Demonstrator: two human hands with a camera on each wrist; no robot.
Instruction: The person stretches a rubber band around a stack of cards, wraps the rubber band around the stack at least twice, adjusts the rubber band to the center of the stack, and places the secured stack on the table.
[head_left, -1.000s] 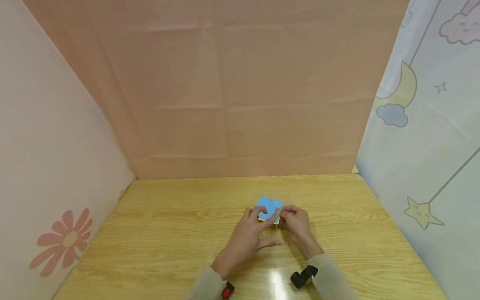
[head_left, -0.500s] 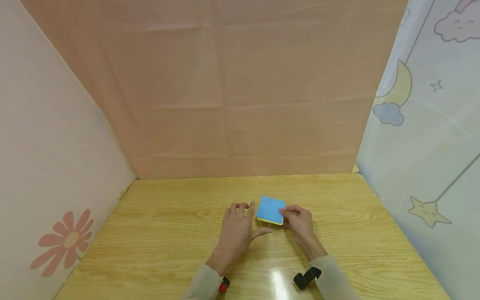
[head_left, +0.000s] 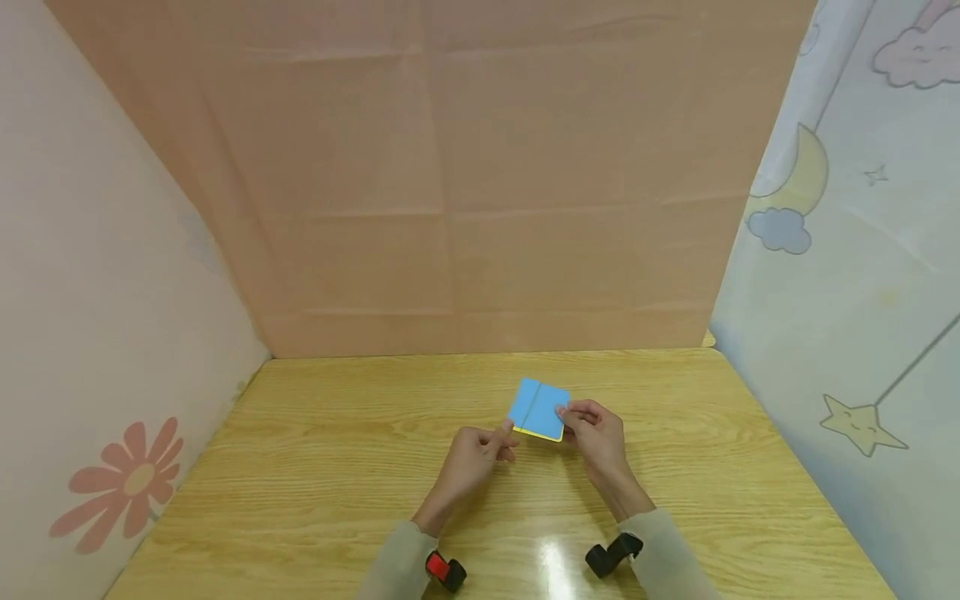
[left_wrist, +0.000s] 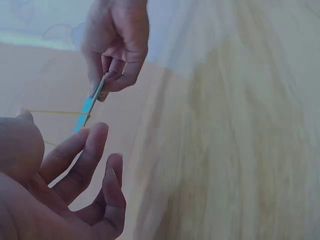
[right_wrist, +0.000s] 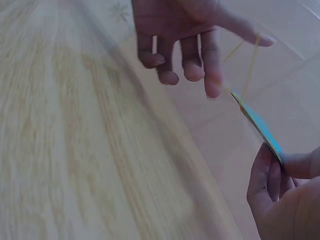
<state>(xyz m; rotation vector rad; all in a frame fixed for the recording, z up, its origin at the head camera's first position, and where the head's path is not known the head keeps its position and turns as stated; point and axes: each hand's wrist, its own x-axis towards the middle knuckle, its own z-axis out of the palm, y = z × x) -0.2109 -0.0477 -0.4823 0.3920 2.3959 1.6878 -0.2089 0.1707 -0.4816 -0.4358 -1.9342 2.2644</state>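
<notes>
A thin stack of blue cards [head_left: 546,412] with a yellow edge is held above the table. My right hand [head_left: 602,439] pinches its right side, thumb on the blue face and fingers beneath. One strand of a rubber band [head_left: 531,407] crosses the blue face. In the left wrist view, the yellow rubber band [left_wrist: 57,112] stretches from the card edge to my left thumb. My left hand [head_left: 472,458] is at the near left corner with the band looped on its thumb. In the right wrist view, the other left fingers [right_wrist: 212,75] hang loosely bent beside the cards [right_wrist: 260,125].
A wood-grain table [head_left: 337,467] lies beneath both hands. A plain orange-brown cloth [head_left: 487,208] hangs at its back edge, with patterned pale cloths [head_left: 862,333] on both sides. Black straps [head_left: 615,554] sit at the wrists.
My left hand has drawn back from over the cards, its thumb now at their near left corner. The band's strand now runs straight across the blue face. The right hand keeps its pinch.
</notes>
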